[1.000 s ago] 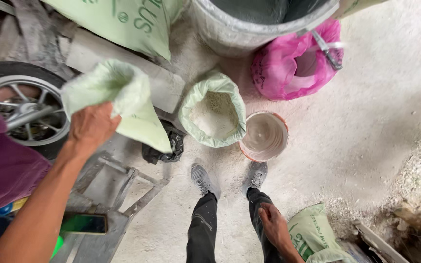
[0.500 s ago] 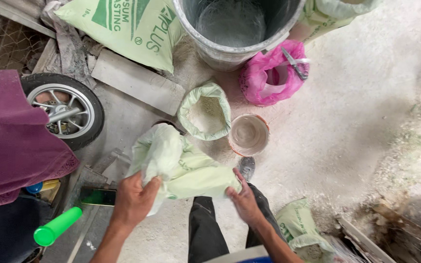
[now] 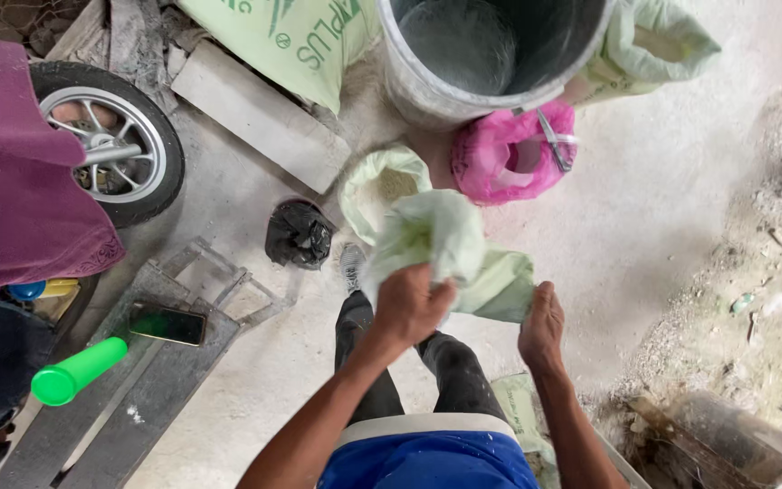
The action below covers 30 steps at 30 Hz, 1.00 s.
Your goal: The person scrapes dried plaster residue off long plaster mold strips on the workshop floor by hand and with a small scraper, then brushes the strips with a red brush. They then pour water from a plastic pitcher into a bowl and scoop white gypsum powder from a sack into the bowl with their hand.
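A pale green woven sack (image 3: 450, 249) hangs in front of my legs, bunched and folded. My left hand (image 3: 409, 306) grips its crumpled upper part. My right hand (image 3: 542, 324) holds its lower right edge. Just beyond it on the ground stands an open pale green sack (image 3: 368, 186) with sandy powder inside. A pink bag (image 3: 509, 154) with a metal tool lying across its mouth sits beside that, under a large grey bucket (image 3: 463, 86).
A small wheel (image 3: 106, 145) and a purple cloth (image 3: 11, 172) are at the left. A black plastic bag (image 3: 297, 235), a phone (image 3: 166, 323) on a metal frame and a green tube (image 3: 76, 371) lie nearby. Printed green sacks (image 3: 291, 41) lean at the back.
My left hand carried the green sack from the left side to in front of my legs. My right hand rose and took hold of its edge. The view shifted; the small bucket is hidden.
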### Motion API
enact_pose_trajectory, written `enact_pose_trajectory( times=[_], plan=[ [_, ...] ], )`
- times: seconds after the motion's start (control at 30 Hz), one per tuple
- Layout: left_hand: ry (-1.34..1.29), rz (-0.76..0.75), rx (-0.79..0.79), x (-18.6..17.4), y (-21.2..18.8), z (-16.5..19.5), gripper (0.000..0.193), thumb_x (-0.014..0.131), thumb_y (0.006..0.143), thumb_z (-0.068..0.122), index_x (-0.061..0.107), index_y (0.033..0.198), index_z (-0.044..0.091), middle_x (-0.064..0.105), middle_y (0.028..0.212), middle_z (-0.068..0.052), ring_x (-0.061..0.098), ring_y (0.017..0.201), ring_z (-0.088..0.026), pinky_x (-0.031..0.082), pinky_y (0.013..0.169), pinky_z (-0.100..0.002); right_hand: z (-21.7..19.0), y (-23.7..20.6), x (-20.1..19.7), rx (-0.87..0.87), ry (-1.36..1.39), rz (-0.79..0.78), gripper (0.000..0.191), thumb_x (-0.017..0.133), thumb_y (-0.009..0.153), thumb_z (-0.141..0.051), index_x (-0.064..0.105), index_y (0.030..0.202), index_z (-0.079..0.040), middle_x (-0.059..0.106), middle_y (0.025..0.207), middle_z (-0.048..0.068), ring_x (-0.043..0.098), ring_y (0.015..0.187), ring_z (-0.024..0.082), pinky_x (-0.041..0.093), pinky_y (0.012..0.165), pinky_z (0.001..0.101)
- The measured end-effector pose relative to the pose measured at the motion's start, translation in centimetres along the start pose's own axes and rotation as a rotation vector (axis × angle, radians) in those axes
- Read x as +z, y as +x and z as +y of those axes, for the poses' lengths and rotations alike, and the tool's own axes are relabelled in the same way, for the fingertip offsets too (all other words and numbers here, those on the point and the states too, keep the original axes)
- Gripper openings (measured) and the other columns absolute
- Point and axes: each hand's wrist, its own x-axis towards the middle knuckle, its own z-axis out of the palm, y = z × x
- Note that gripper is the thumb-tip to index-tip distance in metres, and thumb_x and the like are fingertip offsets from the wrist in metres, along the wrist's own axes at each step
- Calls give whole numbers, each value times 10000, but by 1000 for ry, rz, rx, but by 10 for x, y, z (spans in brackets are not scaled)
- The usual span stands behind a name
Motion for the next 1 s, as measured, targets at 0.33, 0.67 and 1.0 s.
enact_pose_trajectory(
  times=[0.33,0.67,1.0],
  plan=[
    [168,27,42,19,72,-52,355,665,857,369,712,802,21,700,788,-258,682,801,-453,536,768,-545,-65,46,36,-151,-239,89,532,342,1168,-422,512,895,2,482,802,45,414,768,131,393,652,336],
    [319,83,-85,3,131,-99,430,699,794,266,671,1121,-13,677,1128,-239,610,1083,-423,475,903,-578,-61,54,105,-139,-388,240,576,290,1130,-420,606,958,30,639,867,54,579,797,136,479,718,345],
    [403,75,-59,5,99,-116,986,805,795,265,262,1574,-1,322,1563,-352,336,1431,-528,345,1080,-603,-65,37,120,-159,-530,-26,527,349,1134,-373,628,973,45,595,805,283,555,707,334,495,692,487]
  ],
)
